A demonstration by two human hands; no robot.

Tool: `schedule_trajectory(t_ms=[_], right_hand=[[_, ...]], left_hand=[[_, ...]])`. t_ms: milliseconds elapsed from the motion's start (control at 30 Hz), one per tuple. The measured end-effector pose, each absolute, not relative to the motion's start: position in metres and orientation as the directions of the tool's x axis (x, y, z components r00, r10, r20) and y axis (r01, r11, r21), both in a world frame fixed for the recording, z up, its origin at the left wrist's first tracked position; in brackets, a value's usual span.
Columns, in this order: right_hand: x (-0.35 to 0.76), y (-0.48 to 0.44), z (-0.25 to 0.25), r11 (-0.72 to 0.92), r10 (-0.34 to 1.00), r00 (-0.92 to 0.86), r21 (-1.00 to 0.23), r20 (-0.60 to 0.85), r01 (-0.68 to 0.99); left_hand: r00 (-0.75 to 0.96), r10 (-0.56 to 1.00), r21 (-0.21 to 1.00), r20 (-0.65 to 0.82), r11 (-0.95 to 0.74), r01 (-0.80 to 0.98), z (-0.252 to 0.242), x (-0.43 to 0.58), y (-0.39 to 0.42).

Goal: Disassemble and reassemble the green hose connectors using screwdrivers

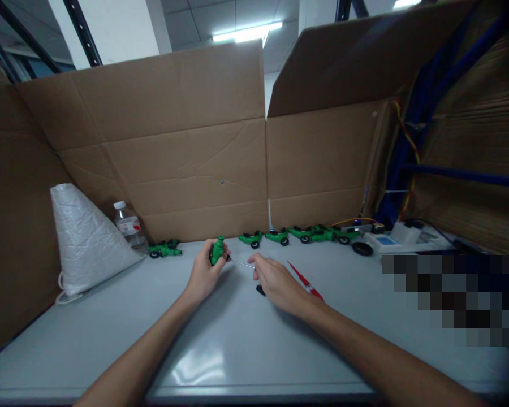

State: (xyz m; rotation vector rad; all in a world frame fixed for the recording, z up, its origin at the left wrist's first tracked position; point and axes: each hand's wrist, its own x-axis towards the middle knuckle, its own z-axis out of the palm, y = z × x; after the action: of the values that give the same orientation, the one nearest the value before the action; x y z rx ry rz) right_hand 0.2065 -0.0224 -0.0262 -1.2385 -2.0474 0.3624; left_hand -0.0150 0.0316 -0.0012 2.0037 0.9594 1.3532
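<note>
My left hand [203, 271] is closed around a green toy car [218, 250], held up on end above the table. My right hand [275, 281] pinches a screwdriver whose thin metal shaft [242, 263] points left, its tip at the toy car's right side. My fingers hide the screwdriver's handle. Just below my right fingers shows a small black piece [260, 290]; whether it lies on the table I cannot tell. A red screwdriver-like tool [306, 281] rests on the table beyond my right wrist.
Several green toy cars [275, 237] line the back of the grey table [220, 350], with another toy car [165, 249] at left. A water bottle [130, 227] and a silvery foam bag [89, 243] stand left. A power strip [407, 238] lies right. Cardboard walls [186, 169] enclose the table.
</note>
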Motion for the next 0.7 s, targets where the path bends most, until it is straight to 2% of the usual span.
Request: schedule_trajectory(t_ms=[467,700], right_hand=[[0.2029,-0.0275,-0.0191,0.530,0.831,-0.274,-0.536,0.485,0.657],[0.2051,-0.0225,-0.0246,0.545,0.829,-0.334,-0.514,0.449,0.662]], left_hand=[[0.258,0.807,0.774,0.531,-0.586,0.240,-0.0078,-0.0188,0.0376],[0.240,0.801,0.772,0.548,-0.595,0.224,-0.0082,-0.0196,0.0399]])
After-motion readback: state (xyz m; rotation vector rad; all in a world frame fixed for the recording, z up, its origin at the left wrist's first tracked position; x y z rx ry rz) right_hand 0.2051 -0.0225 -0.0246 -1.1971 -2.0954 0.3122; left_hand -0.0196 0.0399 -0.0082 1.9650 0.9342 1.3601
